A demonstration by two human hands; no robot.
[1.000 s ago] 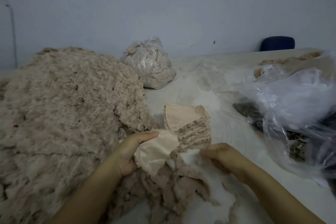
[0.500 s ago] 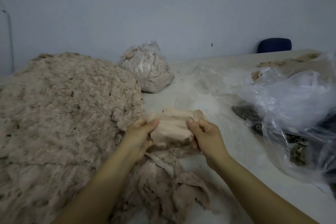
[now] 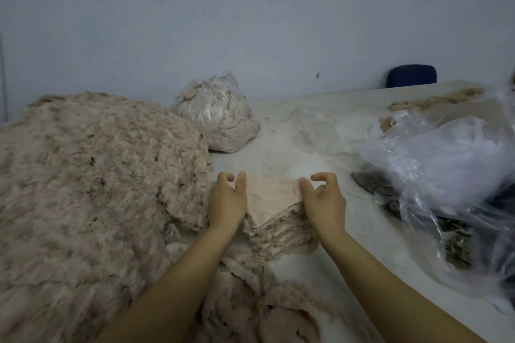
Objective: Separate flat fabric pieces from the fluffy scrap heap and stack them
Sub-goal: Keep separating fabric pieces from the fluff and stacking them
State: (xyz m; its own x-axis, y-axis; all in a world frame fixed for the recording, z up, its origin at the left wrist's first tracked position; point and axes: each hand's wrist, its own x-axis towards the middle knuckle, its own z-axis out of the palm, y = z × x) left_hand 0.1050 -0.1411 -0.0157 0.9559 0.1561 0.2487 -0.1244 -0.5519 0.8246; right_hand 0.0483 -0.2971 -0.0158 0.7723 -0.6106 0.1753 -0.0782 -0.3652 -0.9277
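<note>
A big fluffy beige scrap heap (image 3: 83,189) fills the left of the table (image 3: 376,231). Just right of it lies a stack of flat pinkish fabric pieces (image 3: 281,231), with a smooth flat piece (image 3: 271,198) on top. My left hand (image 3: 227,203) is at the top piece's left edge and my right hand (image 3: 323,203) at its right corner. Both thumbs touch the fabric, while the fingers arch loosely above it and grip nothing. More loose scraps (image 3: 250,303) lie near me between my forearms.
A tied plastic bag of scraps (image 3: 217,117) stands behind the heap. Crumpled clear plastic bags (image 3: 446,164) cover dark pieces (image 3: 373,182) at the right. Further scraps (image 3: 434,100) lie at the far right, and a blue chair back (image 3: 411,76) shows behind the table.
Both hands carried the flat piece forward from the loose scraps, laid it on the stack and spread it. The fingers that pinched it have come off it.
</note>
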